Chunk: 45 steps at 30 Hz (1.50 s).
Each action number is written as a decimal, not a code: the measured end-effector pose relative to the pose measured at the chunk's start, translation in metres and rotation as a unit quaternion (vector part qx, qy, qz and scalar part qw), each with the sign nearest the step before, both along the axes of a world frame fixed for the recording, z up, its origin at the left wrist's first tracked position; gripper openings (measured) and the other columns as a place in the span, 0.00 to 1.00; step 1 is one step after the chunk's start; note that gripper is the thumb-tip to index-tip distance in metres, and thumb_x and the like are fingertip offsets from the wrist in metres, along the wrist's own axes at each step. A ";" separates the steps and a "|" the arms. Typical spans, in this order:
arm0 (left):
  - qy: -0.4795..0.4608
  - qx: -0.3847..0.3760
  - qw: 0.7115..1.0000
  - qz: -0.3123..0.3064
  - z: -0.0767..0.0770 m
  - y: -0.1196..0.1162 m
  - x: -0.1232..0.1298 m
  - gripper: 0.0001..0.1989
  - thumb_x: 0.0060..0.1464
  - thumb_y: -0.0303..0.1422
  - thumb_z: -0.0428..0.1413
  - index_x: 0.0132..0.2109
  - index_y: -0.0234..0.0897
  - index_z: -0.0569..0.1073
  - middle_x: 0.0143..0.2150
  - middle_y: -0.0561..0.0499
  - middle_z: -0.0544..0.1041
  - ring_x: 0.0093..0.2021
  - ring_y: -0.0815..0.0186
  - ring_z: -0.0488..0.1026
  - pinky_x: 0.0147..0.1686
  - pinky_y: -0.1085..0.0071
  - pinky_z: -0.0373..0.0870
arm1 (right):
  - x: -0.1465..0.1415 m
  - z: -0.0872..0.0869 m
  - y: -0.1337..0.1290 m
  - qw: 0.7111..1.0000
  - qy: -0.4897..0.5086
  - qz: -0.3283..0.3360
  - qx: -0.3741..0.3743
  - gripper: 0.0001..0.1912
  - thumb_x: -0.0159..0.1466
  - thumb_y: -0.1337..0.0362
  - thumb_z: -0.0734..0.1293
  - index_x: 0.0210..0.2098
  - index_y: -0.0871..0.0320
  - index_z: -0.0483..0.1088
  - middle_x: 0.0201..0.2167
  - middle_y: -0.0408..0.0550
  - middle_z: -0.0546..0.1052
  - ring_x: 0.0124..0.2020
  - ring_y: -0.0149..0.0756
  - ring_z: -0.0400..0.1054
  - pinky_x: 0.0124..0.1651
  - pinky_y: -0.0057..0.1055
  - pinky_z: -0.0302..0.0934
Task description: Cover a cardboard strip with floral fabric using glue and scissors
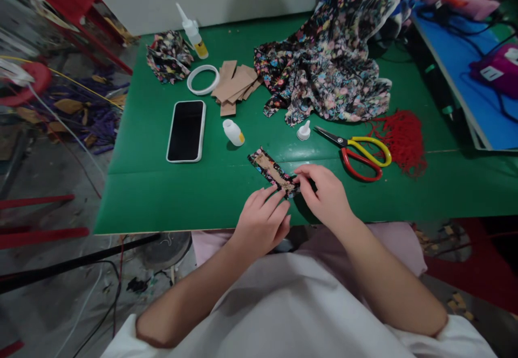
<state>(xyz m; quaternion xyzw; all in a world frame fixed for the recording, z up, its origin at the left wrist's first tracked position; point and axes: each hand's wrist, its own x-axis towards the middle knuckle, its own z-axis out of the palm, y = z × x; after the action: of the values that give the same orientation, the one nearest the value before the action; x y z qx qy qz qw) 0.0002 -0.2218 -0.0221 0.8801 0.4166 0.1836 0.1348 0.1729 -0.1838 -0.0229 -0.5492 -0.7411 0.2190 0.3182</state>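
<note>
A brown cardboard strip (272, 170) lies on floral fabric (256, 159) whose edges are folded over it. My left hand (261, 218) rests its outstretched fingertips on the strip's near edge. At the right end, my right hand (324, 193) pinches the fabric between thumb and forefinger. Beyond the strip lies an uncapped white glue bottle (233, 133); its white nozzle cap (304, 130) stands apart, to the right. Scissors (352, 150) with one yellow and one red handle lie partly open to the right of my right hand.
A phone (186, 131), a white tape ring (203, 80), cardboard strips (237, 84) and another glue bottle (195, 34) are at left. Floral cloth (324, 72) is heaped at the back. Red threads (402, 139) and a blue board (477, 88) lie at right.
</note>
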 end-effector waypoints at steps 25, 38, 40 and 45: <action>-0.006 0.012 1.000 -0.011 0.006 0.010 -0.007 0.15 0.51 0.33 0.51 0.47 0.31 0.64 0.49 0.38 0.69 0.54 0.54 0.64 0.50 0.57 0.65 | -0.001 -0.001 -0.002 0.998 -0.020 0.042 0.034 0.11 0.58 0.72 0.57 0.37 0.57 0.68 0.31 0.46 0.74 0.35 0.36 0.66 0.40 0.35 0.60; -0.040 -0.006 0.992 0.120 0.014 0.059 -0.041 0.09 0.55 0.27 0.46 0.42 0.36 0.69 0.45 0.46 0.73 0.51 0.62 0.67 0.51 0.61 0.65 | 0.000 0.015 0.017 0.997 -0.029 0.072 0.021 0.10 0.59 0.71 0.58 0.37 0.57 0.69 0.32 0.47 0.75 0.37 0.36 0.66 0.41 0.35 0.62; -0.019 0.014 0.994 0.109 0.011 0.062 -0.043 0.11 0.55 0.27 0.47 0.43 0.35 0.70 0.46 0.45 0.74 0.50 0.61 0.68 0.51 0.59 0.65 | -0.002 0.019 0.032 0.993 -0.067 0.100 -0.006 0.10 0.60 0.70 0.58 0.37 0.57 0.70 0.32 0.47 0.75 0.37 0.35 0.67 0.41 0.34 0.61; -0.013 0.053 0.991 0.123 0.005 0.060 -0.039 0.12 0.55 0.27 0.48 0.44 0.34 0.72 0.45 0.44 0.74 0.48 0.60 0.70 0.48 0.58 0.68 | -0.012 0.019 0.058 0.987 -0.128 0.093 -0.033 0.11 0.61 0.69 0.58 0.36 0.57 0.70 0.32 0.47 0.73 0.35 0.33 0.68 0.38 0.29 0.61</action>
<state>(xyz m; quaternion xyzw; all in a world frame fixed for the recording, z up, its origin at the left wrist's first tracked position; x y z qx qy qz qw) -0.0391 -0.1615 -0.0168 0.8254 0.5099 0.2323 0.0696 0.1610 -0.1259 -0.0034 -0.5113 -0.8160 0.2004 0.1804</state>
